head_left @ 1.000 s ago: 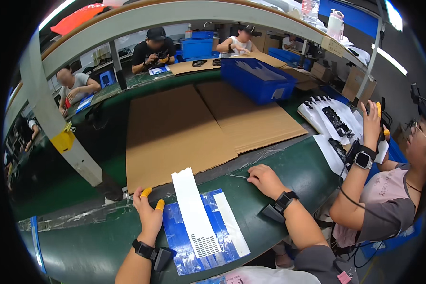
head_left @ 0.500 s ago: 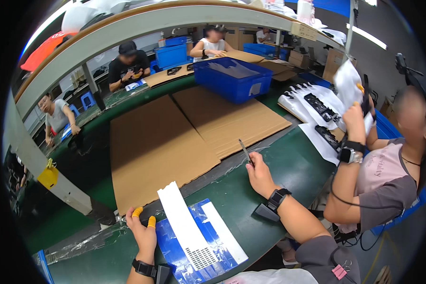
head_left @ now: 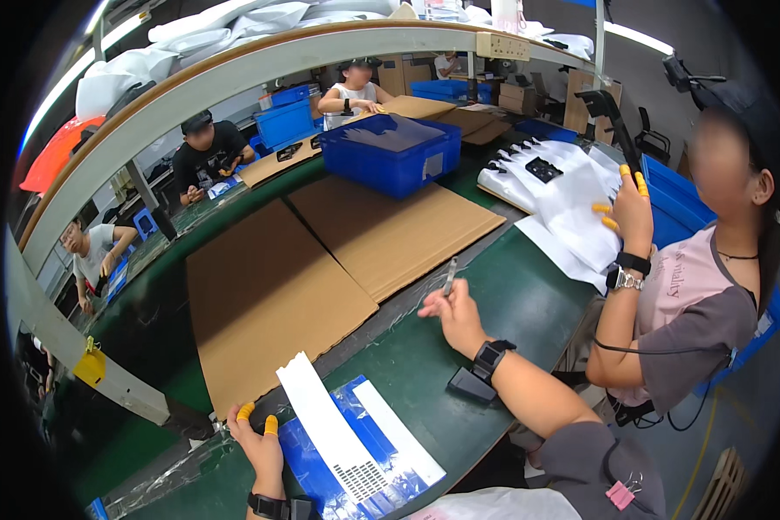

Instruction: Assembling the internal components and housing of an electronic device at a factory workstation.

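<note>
My left hand (head_left: pixel 258 446), with yellow covers on two fingertips, is open beside the left edge of a blue board (head_left: pixel 299 455). A long white strip (head_left: pixel 316 403) lies across that board, with a grid of small dark labels (head_left: pixel 361 478) at its near end. Another white strip (head_left: pixel 399 433) lies along the board's right side. Over the green bench my right hand (head_left: pixel 459 321) grips a slim metal tool (head_left: pixel 451 276), its tip pointing up and away. Some of its fingers stretch out to the left. Whether the tool is tweezers I cannot tell.
Brown cardboard sheets (head_left: pixel 269 286) lie beyond the green bench (head_left: pixel 529 303), with a blue bin (head_left: pixel 390 160) on their far end. At right a co-worker (head_left: pixel 667 303) holds a black part (head_left: pixel 615 130) over white sheets (head_left: pixel 572 204). A slanted post (head_left: pixel 104 373) stands at left.
The view has shifted, moving the scene leftward. My right hand's fingers have spread more, and its tool stands steeper. The co-worker's white sheet has come down and a black part is raised.
</note>
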A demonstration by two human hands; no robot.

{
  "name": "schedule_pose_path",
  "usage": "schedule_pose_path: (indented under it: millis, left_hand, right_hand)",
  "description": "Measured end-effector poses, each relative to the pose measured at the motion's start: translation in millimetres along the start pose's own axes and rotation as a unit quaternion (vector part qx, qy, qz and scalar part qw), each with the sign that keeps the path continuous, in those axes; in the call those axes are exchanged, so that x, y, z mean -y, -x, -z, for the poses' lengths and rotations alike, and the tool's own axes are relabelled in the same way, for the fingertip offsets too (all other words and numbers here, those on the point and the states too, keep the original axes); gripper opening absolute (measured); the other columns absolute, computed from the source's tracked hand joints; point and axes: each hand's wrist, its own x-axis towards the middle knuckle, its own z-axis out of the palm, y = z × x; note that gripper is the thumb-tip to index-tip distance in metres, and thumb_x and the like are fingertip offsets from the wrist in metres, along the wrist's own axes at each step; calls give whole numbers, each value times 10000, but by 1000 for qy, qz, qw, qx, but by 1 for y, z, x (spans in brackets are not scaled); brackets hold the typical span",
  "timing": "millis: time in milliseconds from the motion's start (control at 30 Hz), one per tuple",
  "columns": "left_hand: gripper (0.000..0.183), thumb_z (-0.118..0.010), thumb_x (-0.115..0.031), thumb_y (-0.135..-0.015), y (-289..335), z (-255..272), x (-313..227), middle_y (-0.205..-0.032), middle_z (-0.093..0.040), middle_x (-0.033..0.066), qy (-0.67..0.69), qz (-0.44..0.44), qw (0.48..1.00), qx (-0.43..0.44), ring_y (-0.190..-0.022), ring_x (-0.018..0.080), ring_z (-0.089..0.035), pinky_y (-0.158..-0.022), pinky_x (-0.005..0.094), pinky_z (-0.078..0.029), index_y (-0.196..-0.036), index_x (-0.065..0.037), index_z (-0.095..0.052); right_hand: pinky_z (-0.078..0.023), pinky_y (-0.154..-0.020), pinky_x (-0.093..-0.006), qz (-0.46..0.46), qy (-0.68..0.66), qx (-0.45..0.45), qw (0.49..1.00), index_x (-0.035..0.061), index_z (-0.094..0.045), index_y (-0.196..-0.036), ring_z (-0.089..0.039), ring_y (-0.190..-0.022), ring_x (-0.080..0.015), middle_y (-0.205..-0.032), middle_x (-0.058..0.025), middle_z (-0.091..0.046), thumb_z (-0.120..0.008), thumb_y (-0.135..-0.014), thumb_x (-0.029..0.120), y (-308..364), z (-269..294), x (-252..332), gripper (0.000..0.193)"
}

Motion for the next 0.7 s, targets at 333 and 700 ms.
schedule_pose_path:
  millis: [333,700]
  left_hand:
    - [352,-588,-6,-664,0,1,10,-1194,-330,160,0,-2,1000,-11,-1126,328,-296,-962,367,-228,-994,23,-468]
    - [342,-586,-1,-666,2,7,9,-1187,-336,144,26,2,1000,8,-1130,306,-299,-962,339,-233,-991,23,-481]
  right_hand:
    - [-501,-603,-264,-98,-60,75,991,-23,-264,-934,-609,-676,-190,-814,-145,-532,-346,-840,-2,-5,-3,-9,126]
    - [-465,-597,-239,-43,2,3,999,-4,-447,-998,-568,-641,-126,-750,-90,-567,-414,-837,29,-5,0,-6,167]
